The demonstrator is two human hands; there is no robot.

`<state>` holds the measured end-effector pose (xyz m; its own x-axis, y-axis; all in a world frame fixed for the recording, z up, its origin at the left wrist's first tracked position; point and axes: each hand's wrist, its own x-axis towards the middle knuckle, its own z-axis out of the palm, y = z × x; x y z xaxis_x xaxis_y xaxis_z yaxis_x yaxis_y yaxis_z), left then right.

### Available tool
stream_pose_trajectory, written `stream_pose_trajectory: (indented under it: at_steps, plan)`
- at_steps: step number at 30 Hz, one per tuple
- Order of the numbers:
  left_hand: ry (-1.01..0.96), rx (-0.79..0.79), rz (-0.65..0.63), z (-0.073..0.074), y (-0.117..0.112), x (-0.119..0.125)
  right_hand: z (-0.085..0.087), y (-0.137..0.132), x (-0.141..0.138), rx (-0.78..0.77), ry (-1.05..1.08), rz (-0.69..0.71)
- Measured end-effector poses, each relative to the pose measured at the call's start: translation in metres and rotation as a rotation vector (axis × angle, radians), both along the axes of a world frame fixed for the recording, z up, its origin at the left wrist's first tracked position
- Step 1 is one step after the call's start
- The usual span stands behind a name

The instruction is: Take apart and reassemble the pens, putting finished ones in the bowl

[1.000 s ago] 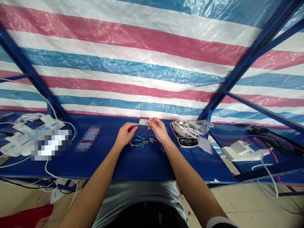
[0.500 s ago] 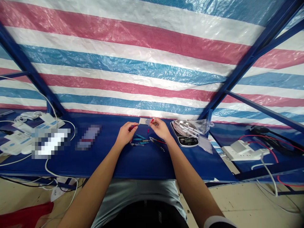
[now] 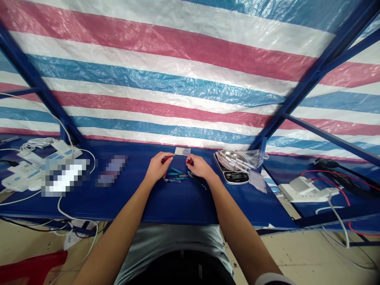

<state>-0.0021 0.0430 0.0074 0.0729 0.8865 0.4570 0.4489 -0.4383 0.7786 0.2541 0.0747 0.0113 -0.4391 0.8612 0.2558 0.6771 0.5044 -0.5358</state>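
Observation:
My left hand (image 3: 158, 167) is closed on a thin red pen part (image 3: 166, 159), which pokes out past the fingertips. My right hand (image 3: 198, 166) pinches a small red piece (image 3: 189, 161) just above the table; its exact shape is too small to make out. Between the hands lie several teal pen parts (image 3: 175, 171) and a clear pen tube (image 3: 172, 181). Thin dark pen-like sticks (image 3: 197, 180) rest beside my right wrist. Behind the fingertips is a small clear bag (image 3: 182, 151) with pale contents.
A digital scale (image 3: 236, 177) stands to the right, with a plastic bag of white tubes (image 3: 237, 161) on its pan. White power strips (image 3: 56, 156) and cables occupy the left. Another power strip (image 3: 308, 190) sits at far right. Blue frame bars (image 3: 299, 95) slope up both sides.
My right hand has come down from the clear bag toward me, to where a small red piece lay on the table. My left hand stays nearly in place.

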Motion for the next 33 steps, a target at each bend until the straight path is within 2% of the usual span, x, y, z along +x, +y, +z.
stream_pose_trajectory:
  at_steps: [4,7,11,16,22,28,33]
  plan:
    - [0.006,-0.004,-0.011,-0.001,0.001,0.0,0.004,-0.006,-0.008,0.137,-0.111,0.009]
    - [0.029,0.011,-0.014,-0.002,0.002,-0.001,0.005,-0.009,-0.015,0.17,-0.126,0.028]
    - [0.164,0.058,-0.033,-0.003,0.001,0.0,-0.002,-0.001,-0.013,0.045,0.04,-0.027]
    - [0.395,0.075,-0.077,-0.008,0.001,0.002,-0.019,0.019,0.0,-0.17,0.33,-0.117]
    - [0.64,0.093,-0.035,-0.013,0.013,0.014,-0.023,0.03,0.002,-0.245,0.36,-0.127]
    - [0.651,0.057,-0.077,-0.011,0.03,0.025,-0.021,0.03,-0.001,-0.318,0.361,-0.172]
    - [0.582,0.043,-0.102,-0.011,0.032,0.028,-0.024,0.03,-0.003,-0.308,0.391,-0.192]
